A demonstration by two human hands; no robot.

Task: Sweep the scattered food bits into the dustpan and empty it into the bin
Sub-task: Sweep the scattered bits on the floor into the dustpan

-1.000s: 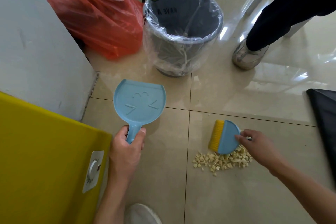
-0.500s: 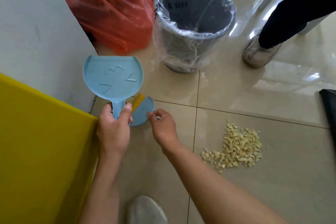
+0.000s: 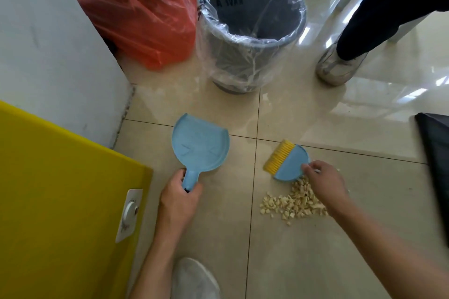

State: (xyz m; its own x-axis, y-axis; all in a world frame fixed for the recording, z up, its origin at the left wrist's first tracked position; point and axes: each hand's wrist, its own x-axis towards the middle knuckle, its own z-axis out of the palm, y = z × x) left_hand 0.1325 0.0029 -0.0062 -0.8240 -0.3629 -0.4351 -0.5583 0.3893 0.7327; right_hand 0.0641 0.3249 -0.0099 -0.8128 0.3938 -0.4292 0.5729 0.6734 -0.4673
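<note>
A pile of pale food bits (image 3: 292, 202) lies on the beige floor tiles. My left hand (image 3: 178, 198) grips the handle of a light blue dustpan (image 3: 200, 144), which sits low over the floor, left of the pile, and looks empty. My right hand (image 3: 324, 181) holds a small blue brush (image 3: 288, 161) with yellow bristles at the pile's far edge, bristles pointing up-left. A grey bin (image 3: 252, 29) lined with a clear bag stands beyond, open at the top.
A red plastic bag (image 3: 136, 9) leans left of the bin. A yellow cabinet (image 3: 60, 201) and a white wall panel (image 3: 48, 43) close the left side. Another person's leg and shoe (image 3: 340, 65) stand at the right. A dark object (image 3: 435, 160) lies at the right edge.
Half a second ago both hands were together at the left with the brush by the dustpan handle. Now the brush is back at the pile and the dustpan has come down to the floor.
</note>
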